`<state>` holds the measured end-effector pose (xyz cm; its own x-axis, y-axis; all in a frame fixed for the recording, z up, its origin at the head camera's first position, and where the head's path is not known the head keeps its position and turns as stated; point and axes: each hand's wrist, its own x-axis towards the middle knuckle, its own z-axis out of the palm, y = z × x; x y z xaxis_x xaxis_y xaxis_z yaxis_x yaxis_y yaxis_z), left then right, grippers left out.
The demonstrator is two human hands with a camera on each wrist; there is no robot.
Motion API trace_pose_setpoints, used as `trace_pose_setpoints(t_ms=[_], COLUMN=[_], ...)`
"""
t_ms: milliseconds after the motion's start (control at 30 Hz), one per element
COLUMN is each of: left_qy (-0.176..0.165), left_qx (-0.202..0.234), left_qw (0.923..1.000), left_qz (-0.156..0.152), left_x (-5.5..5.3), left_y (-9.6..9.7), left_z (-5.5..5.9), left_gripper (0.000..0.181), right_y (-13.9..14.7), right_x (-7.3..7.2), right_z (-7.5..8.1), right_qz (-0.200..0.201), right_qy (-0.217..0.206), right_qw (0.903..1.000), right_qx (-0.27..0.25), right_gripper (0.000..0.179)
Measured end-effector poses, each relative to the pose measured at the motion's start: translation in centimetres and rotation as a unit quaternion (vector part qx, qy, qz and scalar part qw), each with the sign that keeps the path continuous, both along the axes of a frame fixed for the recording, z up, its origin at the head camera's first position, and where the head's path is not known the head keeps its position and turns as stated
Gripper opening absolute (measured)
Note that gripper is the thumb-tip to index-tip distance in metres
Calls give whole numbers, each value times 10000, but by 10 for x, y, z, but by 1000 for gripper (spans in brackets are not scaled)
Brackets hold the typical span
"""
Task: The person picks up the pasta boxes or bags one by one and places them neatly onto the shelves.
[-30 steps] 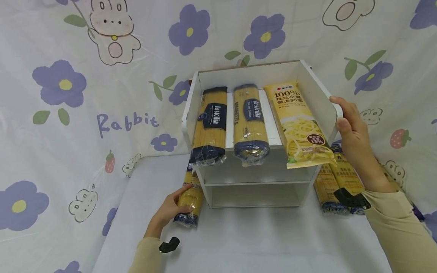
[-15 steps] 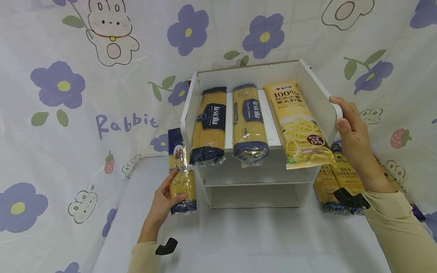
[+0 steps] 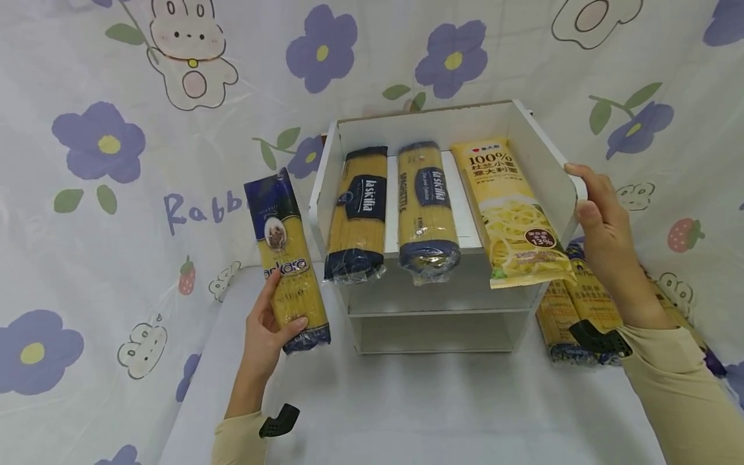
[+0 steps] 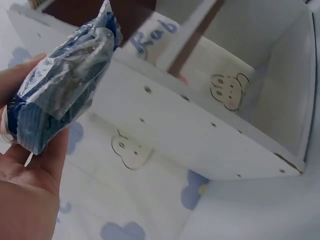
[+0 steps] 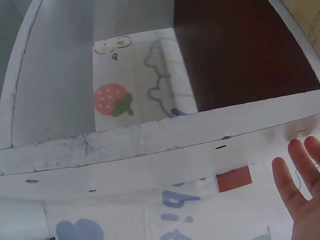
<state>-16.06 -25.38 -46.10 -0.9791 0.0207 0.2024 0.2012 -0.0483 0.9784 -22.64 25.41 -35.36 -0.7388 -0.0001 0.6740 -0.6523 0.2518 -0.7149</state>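
Observation:
My left hand (image 3: pixel 263 329) grips a packet of spaghetti (image 3: pixel 290 265) labelled "ankara", yellow with dark blue ends. The packet leans to the left, lifted beside the left wall of a white shelf unit (image 3: pixel 440 314). Its crinkled blue end (image 4: pixel 65 82) shows in the left wrist view, with fingers behind it. My right hand (image 3: pixel 610 245) holds the front corner of the unit's right wall between thumb and forefinger. In the right wrist view its other fingers (image 5: pixel 300 160) lie fairly straight against the wall's outer face.
The top tier bears two "la sicilia" spaghetti packets (image 3: pixel 360 206) (image 3: pixel 427 203) and a yellow noodle packet (image 3: pixel 508 213), their ends jutting over the front. More pasta packets (image 3: pixel 572 310) lie right of the unit on the white table (image 3: pixel 442 407). A patterned cloth (image 3: pixel 221 148) hangs behind.
My left hand has raised the spaghetti packet from beside the unit's lower left side, moving it up and left and tilting it. The right hand stays on the unit's wall.

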Motion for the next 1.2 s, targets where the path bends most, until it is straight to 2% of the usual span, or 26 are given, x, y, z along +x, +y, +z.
trace_pose_setpoints(t_ms=[233, 400, 600, 833, 1033, 1200], left_qy=[504, 1078, 1727, 2532, 2769, 2708], left_qx=[0, 181, 257, 337, 256, 88], left_qw=[9987, 9940, 9844, 9639, 9559, 9565], left_qz=[-17, -71, -222, -748, -944, -1083], left_x=[13, 19, 23, 26, 31, 37], left_y=[9, 15, 19, 25, 27, 28], left_z=[21, 32, 43, 46, 50, 55], left_gripper=[97, 98, 94, 88, 84, 81], right_y=[0, -1, -1, -3, -5, -6], right_x=[1, 1, 1, 5, 7, 7], right_z=[1, 0, 0, 2, 4, 4], right_qz=[-22, -6, 5, -43, -65, -57], right_qy=[-11, -10, -5, -129, -350, -299], right_qw=[10000, 10000, 10000, 9999, 9993, 9995], right_qx=[16, 7, -13, -54, -122, -99], right_gripper=[51, 50, 50, 50, 50, 49])
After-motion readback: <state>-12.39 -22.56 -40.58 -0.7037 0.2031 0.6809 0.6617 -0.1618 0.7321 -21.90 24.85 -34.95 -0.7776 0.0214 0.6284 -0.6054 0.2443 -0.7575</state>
